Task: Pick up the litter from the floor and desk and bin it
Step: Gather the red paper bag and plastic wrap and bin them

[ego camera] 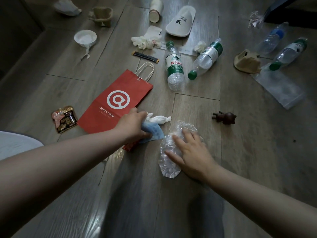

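Observation:
Litter is strewn over the wooden floor. My left hand [133, 125] grips a blue wrapper [154, 132] together with a twisted white tissue [158, 119]; a small red wrapper [128, 146] lies under my wrist. My right hand [190, 152] rests with spread fingers on a crumpled sheet of clear bubble wrap [169, 162]. A red paper coffee bag [116, 102] lies flat just left of my left hand. A dark snack packet [64, 119] sits further left.
Beyond the hands lie plastic bottles [174, 66] [205, 58] [289, 54], a white slipper [181, 20], a paper cup [155, 9], crumpled tissues [145, 42], a white bowl [85, 38], brown cardboard pieces [247, 61], a clear bag [281, 88] and a small brown bear figure [224, 117].

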A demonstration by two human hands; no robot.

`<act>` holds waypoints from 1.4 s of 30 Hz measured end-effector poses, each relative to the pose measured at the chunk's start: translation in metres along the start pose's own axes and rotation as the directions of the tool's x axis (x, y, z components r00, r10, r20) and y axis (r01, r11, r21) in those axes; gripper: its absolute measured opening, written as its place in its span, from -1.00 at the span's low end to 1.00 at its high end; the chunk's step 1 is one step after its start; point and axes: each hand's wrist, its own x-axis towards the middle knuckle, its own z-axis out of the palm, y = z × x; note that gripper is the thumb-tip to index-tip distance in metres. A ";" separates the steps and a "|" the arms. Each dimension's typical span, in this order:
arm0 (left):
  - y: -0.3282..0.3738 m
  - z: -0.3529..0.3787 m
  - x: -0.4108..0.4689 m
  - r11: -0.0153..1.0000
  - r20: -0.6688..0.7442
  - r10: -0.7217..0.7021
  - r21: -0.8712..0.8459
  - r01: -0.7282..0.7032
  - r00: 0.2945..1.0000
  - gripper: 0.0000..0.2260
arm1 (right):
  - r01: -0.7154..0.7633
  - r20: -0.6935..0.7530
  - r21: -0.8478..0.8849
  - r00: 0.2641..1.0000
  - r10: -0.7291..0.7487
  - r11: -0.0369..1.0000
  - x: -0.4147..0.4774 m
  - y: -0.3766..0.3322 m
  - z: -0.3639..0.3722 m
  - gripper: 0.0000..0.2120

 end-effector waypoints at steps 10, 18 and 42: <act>-0.012 -0.029 -0.017 0.899 -0.087 -0.160 -0.424 0.108 0.983 -0.89 | 0.037 -0.114 0.044 0.993 -0.031 0.998 -0.004 0.003 0.012 -0.67; -0.060 -0.052 -0.016 0.848 -0.169 -0.435 -0.406 0.340 0.884 -0.79 | 0.010 -0.072 0.084 0.997 -0.004 0.996 -0.003 -0.002 0.004 -0.63; -0.018 -0.079 -0.027 0.271 0.312 -0.384 -0.862 0.429 0.869 -0.85 | -0.022 -0.313 0.556 0.921 0.234 0.831 -0.005 0.015 -0.033 -0.79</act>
